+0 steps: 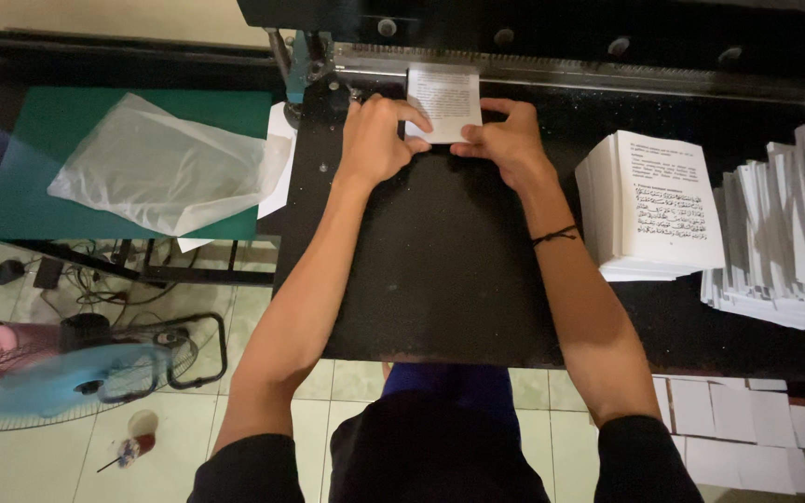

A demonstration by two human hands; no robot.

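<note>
A black machine bed [440, 270] is seen nearest, both forearms reaching across it. Farther on, a small printed booklet [443, 102] is pinched at its near corners by the left hand [376, 138] and right hand [505, 140], fingers closed on it. Its far edge is set under the metal bar [589, 76]. Step judged: squaring against the stop; firm, even pressure is called for next. Printed stacks [659, 210] lie to the right.

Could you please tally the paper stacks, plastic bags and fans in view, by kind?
Paper stacks: 3, one small stack under both hands, one printed stack, one fanned pile
Plastic bags: 1
Fans: 1
Total: 5
</note>
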